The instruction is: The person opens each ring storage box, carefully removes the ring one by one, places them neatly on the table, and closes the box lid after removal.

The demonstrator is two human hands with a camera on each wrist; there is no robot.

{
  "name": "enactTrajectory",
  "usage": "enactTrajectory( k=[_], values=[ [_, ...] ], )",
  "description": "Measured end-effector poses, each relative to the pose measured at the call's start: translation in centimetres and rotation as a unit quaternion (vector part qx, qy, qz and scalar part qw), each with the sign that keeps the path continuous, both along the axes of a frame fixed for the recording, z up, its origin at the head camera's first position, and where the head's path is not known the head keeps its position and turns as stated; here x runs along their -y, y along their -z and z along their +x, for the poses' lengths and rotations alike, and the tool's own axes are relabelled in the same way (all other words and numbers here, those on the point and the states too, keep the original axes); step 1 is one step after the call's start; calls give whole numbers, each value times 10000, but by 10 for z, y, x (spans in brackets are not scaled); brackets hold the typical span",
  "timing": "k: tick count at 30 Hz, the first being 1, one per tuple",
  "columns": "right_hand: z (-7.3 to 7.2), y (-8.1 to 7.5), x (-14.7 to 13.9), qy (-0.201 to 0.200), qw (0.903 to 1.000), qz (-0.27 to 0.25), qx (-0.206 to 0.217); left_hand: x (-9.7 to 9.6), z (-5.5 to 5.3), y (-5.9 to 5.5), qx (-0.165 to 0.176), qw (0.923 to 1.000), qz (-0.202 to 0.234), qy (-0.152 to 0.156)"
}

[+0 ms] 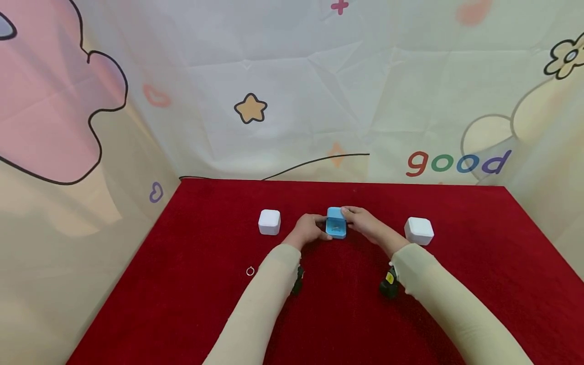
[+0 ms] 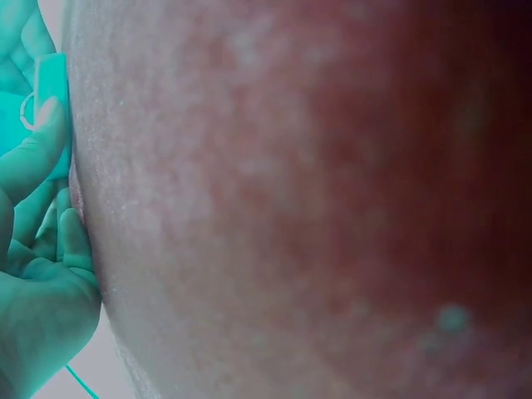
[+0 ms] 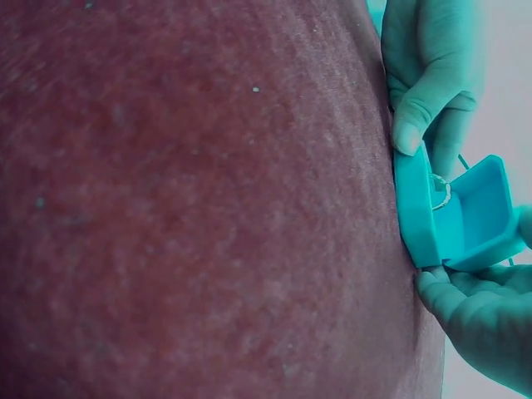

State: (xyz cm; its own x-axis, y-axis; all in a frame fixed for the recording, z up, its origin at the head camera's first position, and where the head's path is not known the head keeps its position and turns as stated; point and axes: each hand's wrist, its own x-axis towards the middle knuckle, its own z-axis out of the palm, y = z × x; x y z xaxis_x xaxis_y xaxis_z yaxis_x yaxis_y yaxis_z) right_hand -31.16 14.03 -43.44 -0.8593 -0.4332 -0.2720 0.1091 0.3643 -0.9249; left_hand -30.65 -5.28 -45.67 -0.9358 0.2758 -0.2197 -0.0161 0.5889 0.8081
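Note:
A small light-blue ring box [image 1: 336, 234] stands on the red cloth with its lid raised. Inside its base sits a ring [image 3: 447, 196], seen standing up in the slot in the right wrist view. My left hand [image 1: 306, 230] grips the base from the left, its thumb against the side of the box in the left wrist view. On the other side, my right hand [image 1: 363, 223] pinches the raised lid [image 3: 490, 208] and touches the box near the hinge. Part of the left hand's grip is hidden behind the box.
White rounded boxes stand on either side, one left [image 1: 269, 222] and one right [image 1: 418, 230]. A loose ring [image 1: 250, 271] lies on the red cloth [image 1: 337, 314] beside the left forearm. A patterned curtain [image 1: 292, 121] hangs behind the table's back edge.

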Motion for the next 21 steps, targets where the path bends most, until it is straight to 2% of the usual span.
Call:
enactTrajectory(
  k=[12,21],
  values=[
    [-8,-3,0,-76,9996,85,261,-2,0,0,-105,9999,-84,22],
    [-12,-2,-2,-90,9992,130,370,1,-3,1,44,9999,-79,126]
  ],
)
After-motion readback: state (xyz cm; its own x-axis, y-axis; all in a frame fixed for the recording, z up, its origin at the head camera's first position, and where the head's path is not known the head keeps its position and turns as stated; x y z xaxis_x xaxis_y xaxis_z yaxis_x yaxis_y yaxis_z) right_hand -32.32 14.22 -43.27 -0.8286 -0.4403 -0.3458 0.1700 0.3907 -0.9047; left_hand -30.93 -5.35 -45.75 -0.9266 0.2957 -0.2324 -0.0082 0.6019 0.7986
